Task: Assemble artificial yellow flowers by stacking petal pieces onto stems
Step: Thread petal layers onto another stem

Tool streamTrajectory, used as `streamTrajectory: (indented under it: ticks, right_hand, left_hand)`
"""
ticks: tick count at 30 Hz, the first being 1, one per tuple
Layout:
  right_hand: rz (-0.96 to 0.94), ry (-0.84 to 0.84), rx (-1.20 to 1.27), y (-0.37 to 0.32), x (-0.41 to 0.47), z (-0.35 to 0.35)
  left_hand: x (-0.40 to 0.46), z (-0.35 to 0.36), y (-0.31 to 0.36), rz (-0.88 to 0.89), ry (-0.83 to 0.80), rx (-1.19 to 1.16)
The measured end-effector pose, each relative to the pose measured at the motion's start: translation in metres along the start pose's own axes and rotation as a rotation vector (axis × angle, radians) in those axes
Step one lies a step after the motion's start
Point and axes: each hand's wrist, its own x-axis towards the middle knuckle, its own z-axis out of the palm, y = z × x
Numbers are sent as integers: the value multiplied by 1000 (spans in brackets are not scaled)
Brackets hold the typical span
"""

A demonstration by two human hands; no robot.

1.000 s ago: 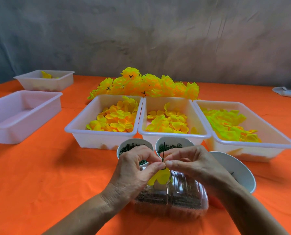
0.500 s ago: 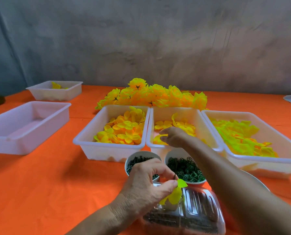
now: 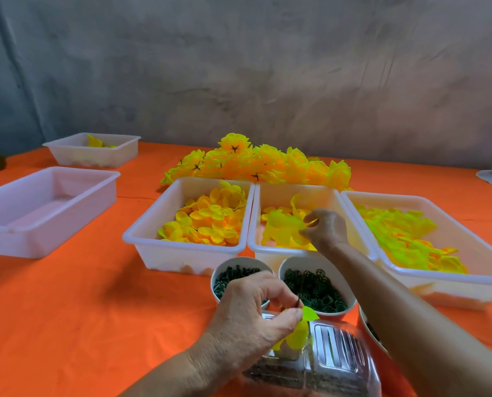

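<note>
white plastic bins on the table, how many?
5. Three side by side mid-table: left, middle, right. One at the left edge. One far left at the back. More may sit off-frame.

Even, soft light; frame mostly sharp.
Soft shadows beside the trays (image 3: 181,247) on the orange tablecloth (image 3: 67,310). Glare on clear plastic box (image 3: 336,348). Wide-angle bending at edges; petals oversaturated, slightly smeared.
</note>
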Motion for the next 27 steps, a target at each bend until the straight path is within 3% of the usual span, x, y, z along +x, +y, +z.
streamTrajectory:
  ticks: [9,16,27]
  right_hand:
    - [50,9,205,2,-1,-5]
    - [141,-64,571,-5,-11,-26]
    - [3,-152,847,-15,-64,-65]
  left_hand:
    - [0,1,6,-25,16,22]
    - [-2,2,7,-27,52,42]
    - [-4,4,3,-70,49,-10]
